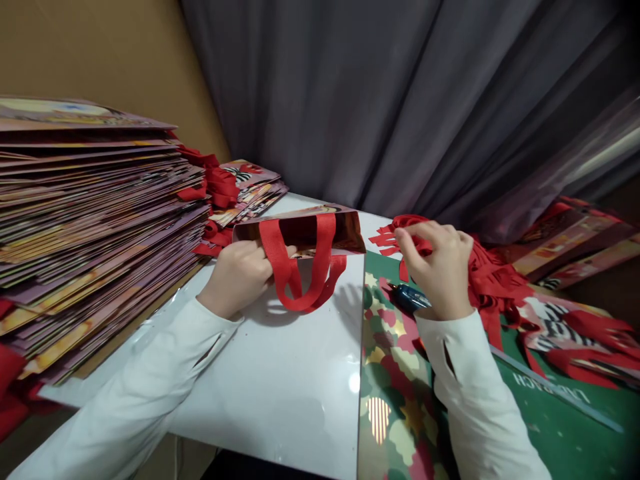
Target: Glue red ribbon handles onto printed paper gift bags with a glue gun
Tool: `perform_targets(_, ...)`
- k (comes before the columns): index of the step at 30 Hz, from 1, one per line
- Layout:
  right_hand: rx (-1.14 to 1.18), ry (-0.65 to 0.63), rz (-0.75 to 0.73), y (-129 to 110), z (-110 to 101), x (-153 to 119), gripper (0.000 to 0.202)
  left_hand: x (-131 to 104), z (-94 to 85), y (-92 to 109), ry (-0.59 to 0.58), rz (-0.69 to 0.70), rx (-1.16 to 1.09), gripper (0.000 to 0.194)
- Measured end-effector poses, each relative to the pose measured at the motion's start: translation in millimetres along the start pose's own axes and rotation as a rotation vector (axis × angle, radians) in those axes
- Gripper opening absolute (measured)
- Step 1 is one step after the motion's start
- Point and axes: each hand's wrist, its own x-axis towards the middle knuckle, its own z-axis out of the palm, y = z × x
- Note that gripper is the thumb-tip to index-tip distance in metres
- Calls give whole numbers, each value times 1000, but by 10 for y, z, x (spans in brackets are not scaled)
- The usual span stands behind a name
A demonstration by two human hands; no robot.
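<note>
Right at the paper bag [353,233], flat on the white counter [280,387], mouth toward the wearer, long axis of the opening running left to right. Curling the left grip [243,273] into the mouth, too hidden to tell if pinching. Hovering with the right grip [443,267] open, near the red ribbons [493,273]. Probably light, stiffish, easily creased; best held by the rim, clear of the soft handles [325,243].
</note>
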Motion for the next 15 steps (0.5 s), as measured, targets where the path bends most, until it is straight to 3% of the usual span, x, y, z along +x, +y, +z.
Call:
perform_targets(2,13,-7,-109,-89,-1,-13,24,5,-5,1,17,12,-11,25)
perform_targets(5,42,-2,-265,-282,45,-69,31,9,-13,4,7,12,-36,25)
perform_targets(7,35,-21,-312,-411,111,-130,21,8,-11,7,13,6,-37,23)
perform_targets(15,51,-100,-135,-541,283,-269,10,37,9,48,79,52,-27,23)
